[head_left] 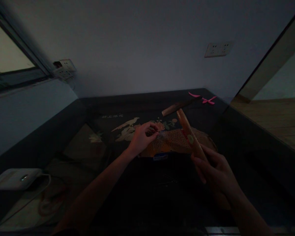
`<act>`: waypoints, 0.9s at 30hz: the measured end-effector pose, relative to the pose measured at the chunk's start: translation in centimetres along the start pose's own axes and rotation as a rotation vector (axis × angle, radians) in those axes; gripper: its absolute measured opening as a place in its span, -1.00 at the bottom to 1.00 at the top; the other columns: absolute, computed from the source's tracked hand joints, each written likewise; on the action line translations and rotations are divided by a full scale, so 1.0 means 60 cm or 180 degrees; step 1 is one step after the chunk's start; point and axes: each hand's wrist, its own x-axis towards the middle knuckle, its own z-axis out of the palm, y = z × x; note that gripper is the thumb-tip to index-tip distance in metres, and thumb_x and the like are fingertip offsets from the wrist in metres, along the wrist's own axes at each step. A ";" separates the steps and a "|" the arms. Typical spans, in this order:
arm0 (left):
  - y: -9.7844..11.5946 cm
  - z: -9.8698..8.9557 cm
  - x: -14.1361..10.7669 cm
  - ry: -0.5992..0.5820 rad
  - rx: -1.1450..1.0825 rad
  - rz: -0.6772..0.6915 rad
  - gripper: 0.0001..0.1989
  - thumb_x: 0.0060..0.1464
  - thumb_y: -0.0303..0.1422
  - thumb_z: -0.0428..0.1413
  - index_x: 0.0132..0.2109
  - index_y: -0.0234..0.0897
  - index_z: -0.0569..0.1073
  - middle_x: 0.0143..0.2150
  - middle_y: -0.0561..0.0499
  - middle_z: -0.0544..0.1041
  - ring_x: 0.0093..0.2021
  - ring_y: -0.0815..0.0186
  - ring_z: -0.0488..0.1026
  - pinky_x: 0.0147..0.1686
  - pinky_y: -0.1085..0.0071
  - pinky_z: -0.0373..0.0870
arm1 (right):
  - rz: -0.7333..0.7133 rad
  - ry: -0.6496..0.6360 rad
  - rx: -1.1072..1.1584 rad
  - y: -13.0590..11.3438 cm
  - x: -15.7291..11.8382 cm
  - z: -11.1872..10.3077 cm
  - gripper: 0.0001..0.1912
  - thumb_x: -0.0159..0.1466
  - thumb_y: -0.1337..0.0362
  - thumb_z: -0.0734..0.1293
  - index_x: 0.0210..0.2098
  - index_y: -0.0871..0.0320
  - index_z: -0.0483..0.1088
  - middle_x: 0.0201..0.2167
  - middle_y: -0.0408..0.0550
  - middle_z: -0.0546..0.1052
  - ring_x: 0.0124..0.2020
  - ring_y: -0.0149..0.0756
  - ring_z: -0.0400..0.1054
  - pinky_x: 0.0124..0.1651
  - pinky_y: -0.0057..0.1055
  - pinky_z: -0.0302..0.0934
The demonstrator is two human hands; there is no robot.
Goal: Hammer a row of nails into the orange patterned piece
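Nearest, in dim light, a white, rounded-edged box-like device (13,179) with a thin pale cable (49,183) sits at the left on a dark, smooth-topped table (142,105). Toward the middle, a few thin, shiny slivers (170,181) lie loose on the same surface, too faint to identify. To their right, the right hand (217,170) is wrapped around the lower end of a brown, cylindrical wooden stick (190,133), which tilts up and away to the left and carries a small pale round mark partway along. A little farther off, the left hand (141,139) is narrow, with thumb and forefinger brought together at the tips; whether something tiny is pinched there cannot be told. Its fingertips are over the left part of an orange-brown sheet with many small dark dots or holes (172,139), which lies on the table between the hands, with a blue patch (160,156) at its near edge. Just beyond the hands, a pale bird picture (127,124) and flowers decorate the tabletop. Past the stick's upper end lies a tool with a flat, light-brown wooden handle (172,108) and a dark far part, and near its far end is a bright pink ribbon bow (208,101). Behind everything stands a plain, pale wall (137,49) bearing a white double socket plate (218,49).
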 end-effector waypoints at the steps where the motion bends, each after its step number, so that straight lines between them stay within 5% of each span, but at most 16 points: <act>1: 0.000 0.000 0.000 -0.0011 0.0029 -0.0010 -0.92 0.02 -0.49 0.13 -0.28 -0.29 0.39 -0.32 0.06 0.51 -0.35 0.39 0.52 -0.34 0.48 0.42 | 0.0005 0.0000 -0.0003 -0.001 0.000 0.001 -0.48 0.19 0.12 0.39 0.09 0.19 0.34 -0.66 -0.28 0.35 -0.76 -0.55 0.12 -0.71 -0.58 0.01; 11: -0.014 0.005 -0.003 0.0078 0.0105 0.0019 -0.91 0.01 -0.48 0.12 -0.27 -0.27 0.40 -0.36 0.07 0.51 -0.34 0.35 0.49 -0.27 0.39 0.44 | 0.0001 0.0104 -0.0299 -0.008 -0.001 0.000 -0.39 0.15 0.09 0.39 0.13 0.20 0.32 -0.48 -0.16 0.44 -0.73 -0.51 0.17 -0.72 -0.52 0.09; 17: -0.013 0.005 -0.005 0.0073 0.0098 -0.0065 -0.87 -0.01 -0.52 0.13 -0.26 -0.28 0.41 -0.33 0.04 0.52 -0.32 0.34 0.49 -0.25 0.38 0.43 | -0.0085 0.0115 -0.0938 -0.069 -0.012 -0.012 -0.48 0.15 0.11 0.39 0.08 0.13 0.42 -0.50 -0.13 0.46 -0.61 -0.40 0.24 -0.68 -0.53 0.12; 22: -0.013 0.006 -0.004 0.0133 0.0200 -0.0116 -0.88 -0.02 -0.52 0.16 -0.28 -0.28 0.42 -0.36 0.06 0.51 -0.34 0.34 0.49 -0.28 0.39 0.42 | -0.0084 -0.0214 -0.1198 -0.132 -0.021 -0.023 -0.46 0.13 0.11 0.39 0.10 0.08 0.42 -0.60 -0.15 0.43 -0.70 -0.43 0.13 -0.79 -0.55 -0.02; 27: -0.011 0.006 -0.005 0.0181 0.0247 -0.0214 -0.84 -0.04 -0.54 0.18 -0.26 -0.29 0.43 -0.38 0.06 0.52 -0.35 0.34 0.49 -0.28 0.40 0.42 | -0.0166 -0.0619 -0.1593 -0.148 -0.016 -0.026 -0.47 0.13 0.12 0.38 0.09 0.09 0.43 -0.60 -0.12 0.46 -0.72 -0.43 0.17 -0.77 -0.54 0.05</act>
